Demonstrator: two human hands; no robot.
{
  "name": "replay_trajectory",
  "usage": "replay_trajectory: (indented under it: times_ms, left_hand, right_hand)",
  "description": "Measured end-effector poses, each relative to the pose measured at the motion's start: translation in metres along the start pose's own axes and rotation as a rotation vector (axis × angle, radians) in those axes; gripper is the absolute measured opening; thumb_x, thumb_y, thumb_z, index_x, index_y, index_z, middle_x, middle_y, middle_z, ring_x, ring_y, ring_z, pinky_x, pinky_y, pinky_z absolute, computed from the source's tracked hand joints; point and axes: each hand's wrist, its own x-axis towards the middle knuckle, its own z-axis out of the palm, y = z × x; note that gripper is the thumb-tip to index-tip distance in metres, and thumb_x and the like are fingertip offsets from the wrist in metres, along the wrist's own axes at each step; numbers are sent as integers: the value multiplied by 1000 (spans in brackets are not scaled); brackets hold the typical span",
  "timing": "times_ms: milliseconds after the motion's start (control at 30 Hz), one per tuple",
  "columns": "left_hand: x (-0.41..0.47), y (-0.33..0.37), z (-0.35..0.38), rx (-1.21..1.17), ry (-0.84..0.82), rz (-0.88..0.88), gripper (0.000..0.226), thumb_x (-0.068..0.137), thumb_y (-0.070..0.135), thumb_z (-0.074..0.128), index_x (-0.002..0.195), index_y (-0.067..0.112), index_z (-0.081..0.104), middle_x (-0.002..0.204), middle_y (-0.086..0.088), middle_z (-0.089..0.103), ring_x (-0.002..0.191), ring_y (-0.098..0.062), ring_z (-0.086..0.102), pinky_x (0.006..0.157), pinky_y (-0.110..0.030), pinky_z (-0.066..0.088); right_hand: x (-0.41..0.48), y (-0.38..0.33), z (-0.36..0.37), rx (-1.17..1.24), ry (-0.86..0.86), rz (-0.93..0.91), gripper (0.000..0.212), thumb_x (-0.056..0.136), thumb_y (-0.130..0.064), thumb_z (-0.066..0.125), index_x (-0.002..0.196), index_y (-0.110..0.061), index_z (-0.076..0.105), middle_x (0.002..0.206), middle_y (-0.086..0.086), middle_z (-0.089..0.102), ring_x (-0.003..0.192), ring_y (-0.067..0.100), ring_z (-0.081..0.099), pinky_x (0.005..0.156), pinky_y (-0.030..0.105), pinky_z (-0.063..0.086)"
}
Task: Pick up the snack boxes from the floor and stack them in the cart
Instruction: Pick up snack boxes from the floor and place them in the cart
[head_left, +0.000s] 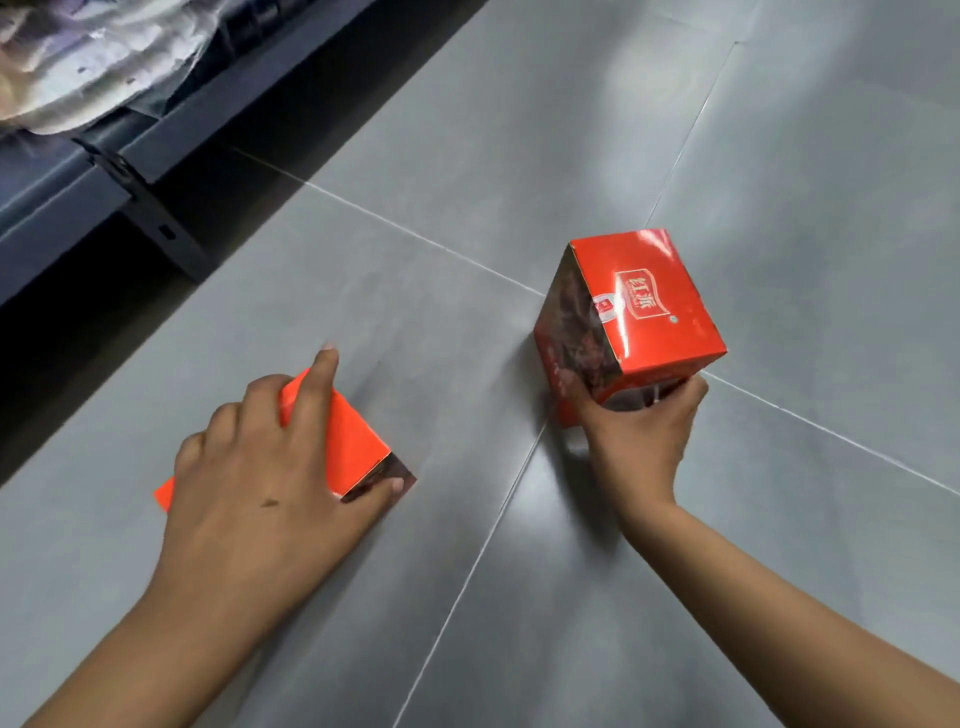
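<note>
At the far left, a dark shelf (78, 197) carried plastic-wrapped goods (78, 67) above the grey tiled floor (467, 156). The left hand (260, 478) lay over the left snack box (348, 441), which sat flat on the floor; its fingers curved across the red top and its thumb pressed the near end. Well apart to the right, the right hand (639, 431) gripped the lower end of the right snack box (649, 306), held tilted with its labelled red face turned up.
</note>
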Motion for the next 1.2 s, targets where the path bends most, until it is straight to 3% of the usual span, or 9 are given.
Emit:
replay_trajectory:
  times_ms: [133, 300, 433, 600, 800, 867, 933, 1133, 1200]
  left_hand:
    - [-6, -11, -7, 48, -114, 19, 108, 53, 79, 38, 149, 33, 18, 140, -15, 41, 122, -41, 44, 93, -55, 41]
    - [-4, -13, -21, 26, -243, 46, 99, 68, 66, 56, 149, 40, 5, 131, -12, 40, 111, -37, 48, 88, -48, 44]
    - [-11, -12, -33, -90, -282, -4, 101, 69, 52, 69, 148, 41, 9, 123, -12, 41, 112, -38, 46, 91, -46, 41]
    - [-59, -23, -95, -183, -310, -76, 103, 68, 55, 72, 147, 43, 8, 125, -8, 43, 115, -33, 47, 91, -42, 41]
    - [-129, -53, -246, -202, -378, -120, 104, 69, 68, 64, 148, 43, 0, 133, -2, 40, 121, -25, 45, 94, -43, 42]
    - [-155, -66, -310, -167, -365, -110, 106, 61, 93, 35, 148, 42, 2, 132, -1, 41, 119, -24, 46, 92, -42, 43]
    - [-179, -80, -374, -128, -337, -132, 117, 49, 101, 1, 149, 41, 6, 129, -2, 44, 116, -27, 49, 90, -43, 45]
    - [-275, -119, -563, -118, -190, -341, 103, 55, 85, 26, 148, 43, 11, 121, -8, 47, 109, -36, 52, 85, -47, 47]
    - [-319, -129, -619, -128, -146, -405, 101, 55, 84, 28, 147, 45, 7, 125, -5, 45, 111, -34, 52, 86, -45, 48]
  right_hand:
    - [-9, -7, -17, 65, 0, 64, 68, 62, -39, 87, 107, -17, 40, 98, -15, 53, 89, -2, 56, 85, 29, 47]
    - [-52, -15, -41, 348, -91, 344, 62, 59, -46, 80, 108, -13, 61, 104, 4, 72, 90, 20, 71, 84, 44, 57]
    - [-106, -30, -69, 384, -194, 484, 18, 78, -28, 71, 93, -19, 66, 89, 2, 74, 68, 10, 71, 59, 24, 54]
    - [-166, -83, -119, 216, -375, 491, 45, 66, -37, 69, 108, -22, 64, 96, -1, 76, 80, 17, 74, 69, 34, 55]
    - [-217, -210, -159, 14, -584, 463, 72, 55, -44, 80, 117, -18, 57, 103, 2, 74, 88, 22, 73, 83, 46, 58]
    - [-235, -269, -164, -53, -702, 418, 75, 52, -45, 81, 118, -19, 54, 103, 0, 73, 87, 20, 73, 83, 44, 57]
    - [-255, -331, -167, -108, -821, 343, 87, 44, -52, 82, 119, -19, 53, 104, -1, 72, 88, 18, 72, 83, 44, 57]
    - [-343, -514, -188, -183, -1096, 136, 60, 52, -39, 79, 106, -27, 56, 93, -10, 73, 79, 6, 71, 73, 30, 56]
    - [-381, -565, -203, -225, -1172, 75, 66, 49, -43, 79, 108, -27, 53, 95, -10, 72, 81, 6, 70, 71, 28, 53]
